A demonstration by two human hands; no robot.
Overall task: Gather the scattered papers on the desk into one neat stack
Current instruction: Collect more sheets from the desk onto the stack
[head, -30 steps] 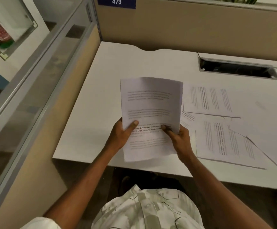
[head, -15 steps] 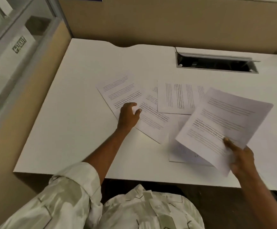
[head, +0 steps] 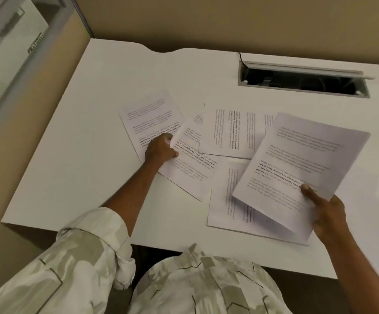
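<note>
R hand [head: 326,214] pinches a held sheaf of pages [head: 301,168] at its near corner, thumb on top, fingers underneath; the sheaf is lifted off the desk [head: 70,155] and tilted, fanning out over the right side. L hand [head: 160,150] is down on the loose papers, fingers curled round the raised edge of a slanted sheet [head: 193,164], thumb on its printed face. That sheet overlaps a far-left sheet [head: 150,116] which lies partly under the hand. Beside these, a sideways sheet [head: 231,130] lies flat w/ text running vertical, and a near sheet [head: 227,200] sits by the front edge, partly covered by the held sheaf. Open cable slot [head: 304,80] at the back right of the desk, beige partition [head: 229,21] behind. Camo-print sleeve [head: 88,245] rolled on the L arm
</note>
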